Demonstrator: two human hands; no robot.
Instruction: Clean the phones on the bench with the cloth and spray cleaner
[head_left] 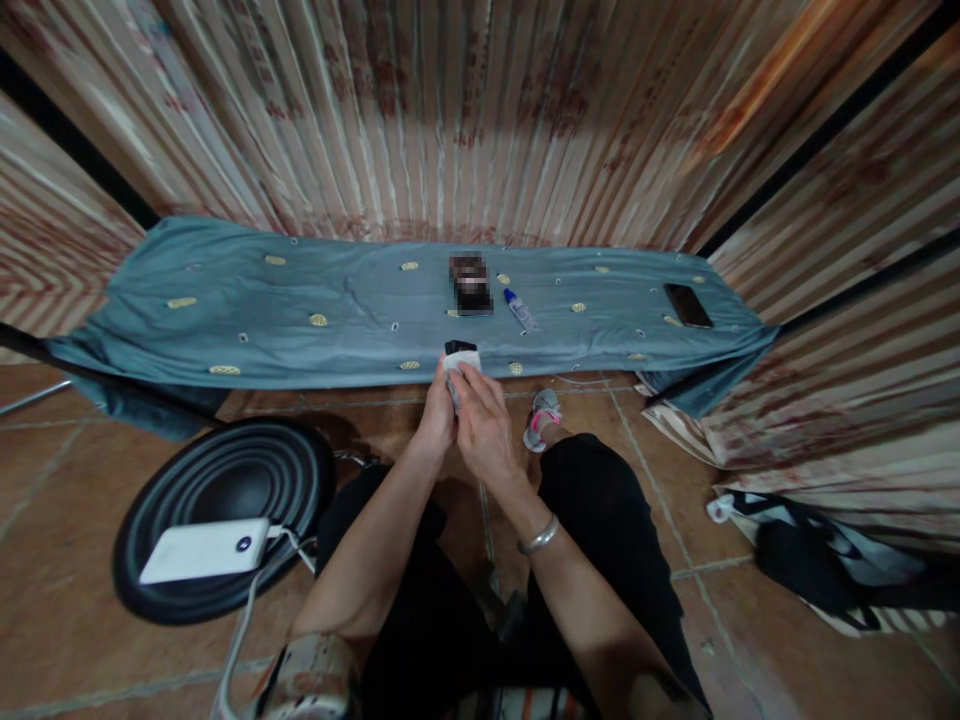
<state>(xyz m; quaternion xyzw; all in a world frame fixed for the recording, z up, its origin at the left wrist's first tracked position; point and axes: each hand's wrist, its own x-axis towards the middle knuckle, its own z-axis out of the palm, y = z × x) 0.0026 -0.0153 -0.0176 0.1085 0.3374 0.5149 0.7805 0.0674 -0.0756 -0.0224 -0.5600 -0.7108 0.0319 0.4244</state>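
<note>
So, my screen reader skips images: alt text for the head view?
Both hands, left and right, hold a small black-and-white object over a grey cloth bearing a small bottle and phone.

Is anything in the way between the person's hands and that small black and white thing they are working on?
Nothing visible. The left hand and the right hand already close around the small black and white object, held just in front of the grey-blue cloth-covered table. The small blue-capped bottle lies apart, farther back on the cloth.
</note>
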